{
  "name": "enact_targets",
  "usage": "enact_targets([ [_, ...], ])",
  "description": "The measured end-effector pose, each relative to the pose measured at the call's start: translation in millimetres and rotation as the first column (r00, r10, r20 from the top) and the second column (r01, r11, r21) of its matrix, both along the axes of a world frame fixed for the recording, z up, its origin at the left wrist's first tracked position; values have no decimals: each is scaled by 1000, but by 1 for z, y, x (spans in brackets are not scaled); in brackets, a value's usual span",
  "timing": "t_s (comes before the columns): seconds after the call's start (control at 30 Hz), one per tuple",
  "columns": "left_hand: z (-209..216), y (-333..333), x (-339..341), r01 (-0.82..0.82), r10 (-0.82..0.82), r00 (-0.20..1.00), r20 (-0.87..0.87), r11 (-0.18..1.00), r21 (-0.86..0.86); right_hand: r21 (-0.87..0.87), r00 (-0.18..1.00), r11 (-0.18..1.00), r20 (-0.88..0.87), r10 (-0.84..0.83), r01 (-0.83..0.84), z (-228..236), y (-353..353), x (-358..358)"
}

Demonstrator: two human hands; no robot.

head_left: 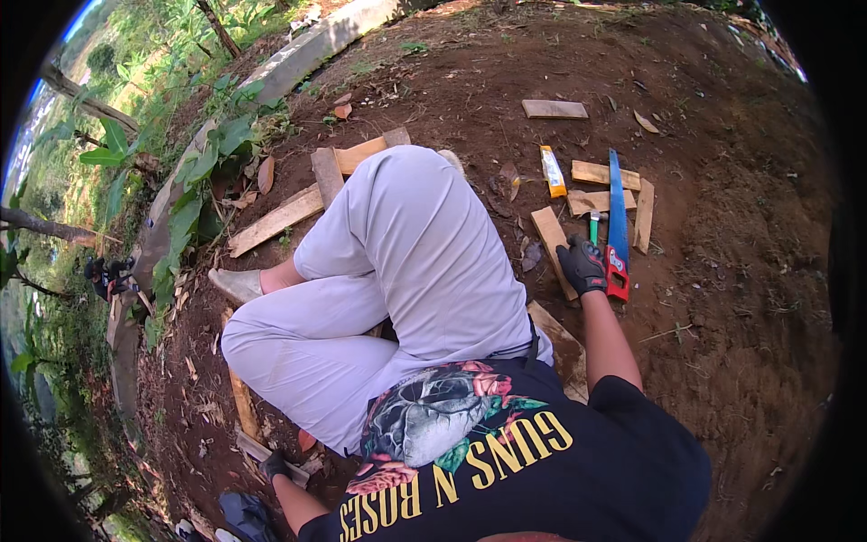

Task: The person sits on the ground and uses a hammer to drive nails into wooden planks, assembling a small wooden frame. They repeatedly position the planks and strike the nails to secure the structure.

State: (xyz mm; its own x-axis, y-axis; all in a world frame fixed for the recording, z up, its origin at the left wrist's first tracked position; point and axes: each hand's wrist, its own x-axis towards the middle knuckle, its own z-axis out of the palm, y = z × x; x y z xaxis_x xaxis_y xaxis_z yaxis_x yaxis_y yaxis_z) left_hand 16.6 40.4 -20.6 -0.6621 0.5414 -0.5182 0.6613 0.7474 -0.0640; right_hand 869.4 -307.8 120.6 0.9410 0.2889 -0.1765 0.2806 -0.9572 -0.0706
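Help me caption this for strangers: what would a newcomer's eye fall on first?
Probably the pale trousers, legs bent, filling the middle of the picture. Next, the blue-bladed saw with its red handle, lying on the brown soil at right. Just left of it, the dark-gloved right hand is close by a green handle and a wooden plank.

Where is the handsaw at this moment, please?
In the head view, the handsaw lies at the person's right, its red handle just right of the gloved right hand.
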Motion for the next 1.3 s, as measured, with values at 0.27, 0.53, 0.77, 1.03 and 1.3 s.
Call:
enact_targets([
  [0.27,-12,-16,-20,62,-77,992,97,987,151,-169,939,931,178,-294,324,-5,-48,18],
  [0.53,0,-77,-13,-119,21,975,222,890,440,-362,962,906,235,-137,218,-25,21,37],
  [0.77,28,-43,20,-141,79,962,262,964,224,-380,960,883,61,-272,274,-11,-35,63],
  [1.03,50,-69,34,-98,66,987,143,968,230,216,995,973,-70,-66,79,81,55,160],
  [1.3,52,-80,15,86,-115,991,66,936,342,874,842,474,-174,511,-107,202,329,-1],
])
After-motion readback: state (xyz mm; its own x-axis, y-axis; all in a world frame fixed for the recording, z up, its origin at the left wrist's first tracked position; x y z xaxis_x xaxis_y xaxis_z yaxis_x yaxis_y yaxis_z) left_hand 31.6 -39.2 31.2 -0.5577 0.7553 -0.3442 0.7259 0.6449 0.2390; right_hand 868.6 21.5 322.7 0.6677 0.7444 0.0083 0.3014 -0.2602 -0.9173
